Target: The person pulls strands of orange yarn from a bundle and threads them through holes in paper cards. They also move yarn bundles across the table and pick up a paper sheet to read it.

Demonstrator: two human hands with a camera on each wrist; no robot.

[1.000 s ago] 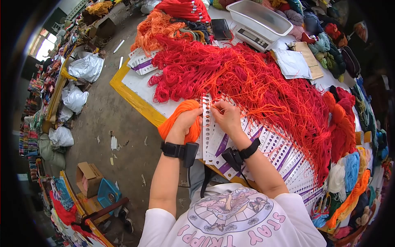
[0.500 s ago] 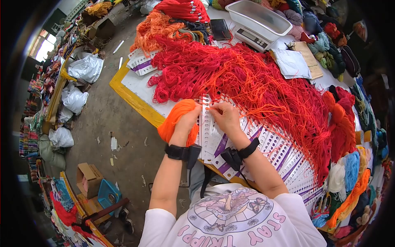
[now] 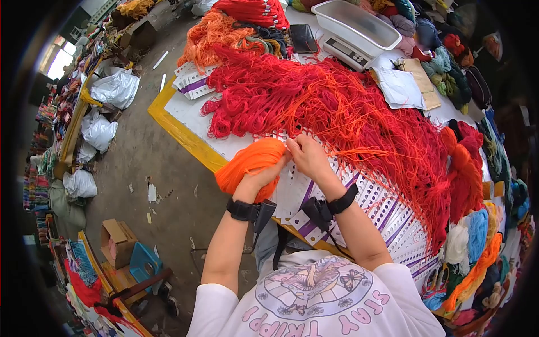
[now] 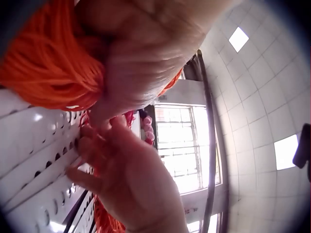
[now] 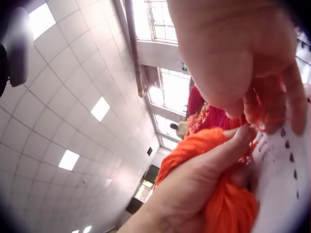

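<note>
My left hand grips a thick hank of bright orange yarn, which bulges out on both sides of the fingers. Close against its fingertips, my right hand pinches a thin orange-red strand between thumb and fingers. White cards with rows of punched holes lie just under both hands, and the fingertips meet over their upper ends. In the left wrist view, the hank hangs by the palm, which hides part of it.
A large tangle of red and orange yarn covers the table beyond the hands. Overlapping punched cards fan out to the right. Farther back stand a scale with a metal tray and papers. The yellow table edge runs at left.
My left hand has moved right with the orange hank, so its fingertips now meet those of my right hand. The card edge between the hands is now covered.
</note>
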